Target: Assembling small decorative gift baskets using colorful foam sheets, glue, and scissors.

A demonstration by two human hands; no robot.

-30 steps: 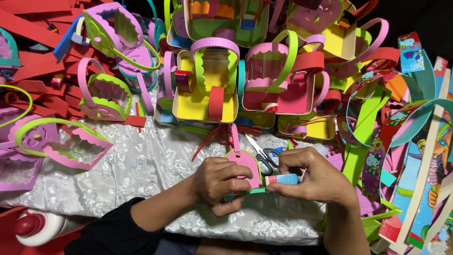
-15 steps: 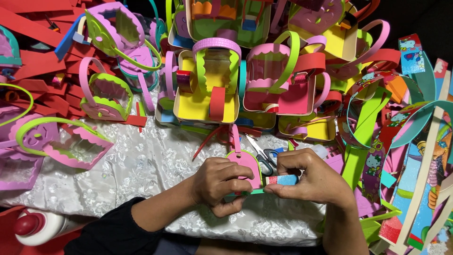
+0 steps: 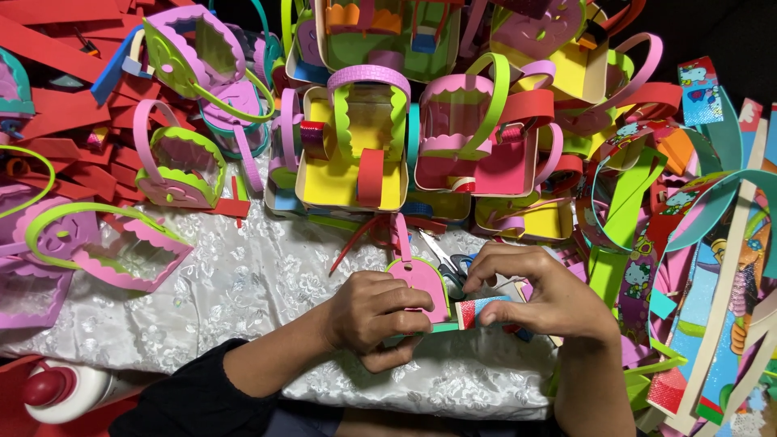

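I am seeing the left hand [image 3: 376,317] curling closed around a small pink foam basket piece [image 3: 421,279], fingers wrapping over its lower edge while the thumb is pressing from beneath. The right hand [image 3: 544,295] is pinching shut on a short glittery red and blue strip [image 3: 484,311], fingertips [image 3: 479,279] bending down onto it, and the strip is touching the base of the pink piece where a green edge is showing. Both hands are working just above a white lace cloth [image 3: 243,291] that is covering the table in front of me. A pair of scissors [image 3: 449,260] is lying on the cloth just behind the pink piece, partly hidden by the right hand. Beyond them, a yellow foam basket [image 3: 356,174] with a purple handle is sitting open side up, and a pink basket with a green handle [image 3: 473,146] is standing right beside it, touching. To the left, a flat pink scalloped frame with a green loop [image 3: 121,251] is resting on the cloth. A white glue bottle with a red cap [image 3: 69,392] is lying at the lower left corner. Long printed foam strips [image 3: 712,267] are piling up along the right edge.
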